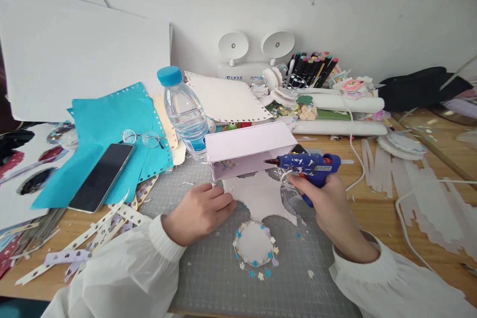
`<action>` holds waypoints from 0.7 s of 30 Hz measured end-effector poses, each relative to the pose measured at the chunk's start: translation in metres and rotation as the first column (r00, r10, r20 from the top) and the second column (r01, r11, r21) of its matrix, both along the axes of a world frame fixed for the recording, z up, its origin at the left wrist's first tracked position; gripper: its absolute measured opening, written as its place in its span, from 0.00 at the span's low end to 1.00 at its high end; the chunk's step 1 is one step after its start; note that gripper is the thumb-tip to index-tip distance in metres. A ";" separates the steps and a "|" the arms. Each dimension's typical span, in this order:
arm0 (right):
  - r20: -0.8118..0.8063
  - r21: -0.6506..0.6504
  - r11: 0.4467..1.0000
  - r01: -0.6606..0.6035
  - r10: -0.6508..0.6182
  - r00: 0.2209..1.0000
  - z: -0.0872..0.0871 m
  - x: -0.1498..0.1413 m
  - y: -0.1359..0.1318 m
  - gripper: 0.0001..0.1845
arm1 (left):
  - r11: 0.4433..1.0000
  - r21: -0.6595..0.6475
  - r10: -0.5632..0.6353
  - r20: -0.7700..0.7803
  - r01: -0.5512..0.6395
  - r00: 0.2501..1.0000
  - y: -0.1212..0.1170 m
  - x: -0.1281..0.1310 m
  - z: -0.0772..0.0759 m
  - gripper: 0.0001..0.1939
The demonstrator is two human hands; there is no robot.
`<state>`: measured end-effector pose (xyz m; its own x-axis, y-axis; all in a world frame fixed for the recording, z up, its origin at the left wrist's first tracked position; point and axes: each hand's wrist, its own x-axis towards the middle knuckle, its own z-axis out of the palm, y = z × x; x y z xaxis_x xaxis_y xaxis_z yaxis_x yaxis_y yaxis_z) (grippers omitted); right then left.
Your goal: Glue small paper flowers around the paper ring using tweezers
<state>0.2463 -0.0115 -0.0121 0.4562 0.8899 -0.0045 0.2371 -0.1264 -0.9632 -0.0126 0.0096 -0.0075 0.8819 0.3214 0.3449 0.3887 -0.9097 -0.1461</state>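
Observation:
My right hand (330, 211) grips a blue hot glue gun (309, 165) spotted with white bits, its nozzle aimed left at the opening of a white box (249, 144). My left hand (204, 211) rests palm down left of a cut white foam board (257, 194). Its fingers are curled in; a tiny pale bit shows at the fingertips, too small to name. Between my hands, nearer to me, lies a round white disc (255, 243) ringed with small blue, white and cream paper flowers. All of this sits on a grey cutting mat (208, 278).
A water bottle (184, 109) stands behind my left hand. Leftward lie blue paper (108, 119), a phone (102, 176), glasses (143, 137) and punched strips (78, 253). Markers (313, 69) and a twin-headed lamp (257, 49) are at the back. A white cable (404, 228) runs along the right.

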 end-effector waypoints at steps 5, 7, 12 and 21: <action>-0.010 -0.011 1.000 0.003 -0.003 1.000 0.002 0.000 0.000 0.12 | 1.000 0.004 0.004 0.011 -0.004 1.000 0.000 -0.004 0.000 0.09; -0.019 -0.015 1.000 -0.001 0.000 1.000 0.002 0.000 0.000 0.12 | 1.000 0.003 0.026 0.019 -0.026 0.999 0.000 -0.005 0.000 0.08; -0.013 -0.042 0.999 -0.030 0.030 0.999 0.002 0.000 -0.001 0.11 | 0.997 -0.046 0.067 0.020 -0.066 0.998 0.002 -0.006 0.000 0.09; -0.030 -0.051 0.999 -0.013 0.012 0.999 0.000 0.001 0.000 0.15 | 0.993 -0.106 0.058 0.065 -0.050 0.996 0.002 -0.002 0.001 0.10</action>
